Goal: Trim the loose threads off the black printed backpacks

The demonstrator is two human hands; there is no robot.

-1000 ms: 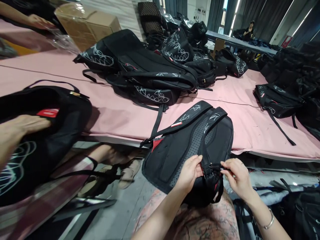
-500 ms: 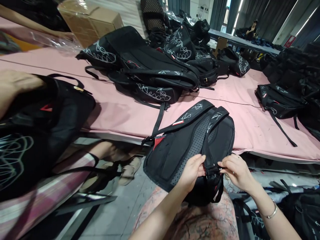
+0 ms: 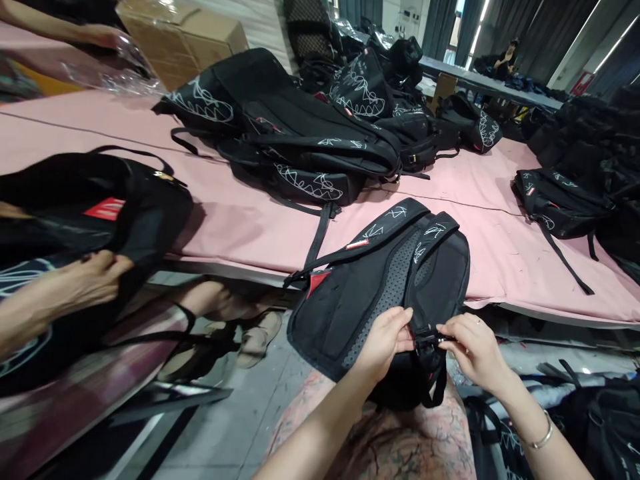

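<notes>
A black backpack (image 3: 330, 327) leans on the table's front edge and my lap, its padded back and two shoulder straps facing up. White scribble prints mark the straps, and a red tag shows at its left side. My left hand (image 3: 387, 340) is closed on the lower end of the nearer shoulder strap (image 3: 415, 293). Just right of it, my right hand (image 3: 473, 343) pinches the dark strap buckle (image 3: 427, 339) between thumb and fingers. The exact piece in its fingertips is small and partly hidden.
A pink-covered table (image 3: 250, 233) runs across, bearing a heap of black backpacks (image 3: 310, 127) and another backpack (image 3: 560, 200) at right. At left a co-worker's hand (image 3: 90, 287) handles an open backpack (image 3: 155, 207). A cardboard box (image 3: 185, 40) stands behind. More bags lie below right.
My hands stay at the strap buckle with barely any movement. The co-worker's hand at left has come down to the front of the open backpack, whose red inner label now shows more.
</notes>
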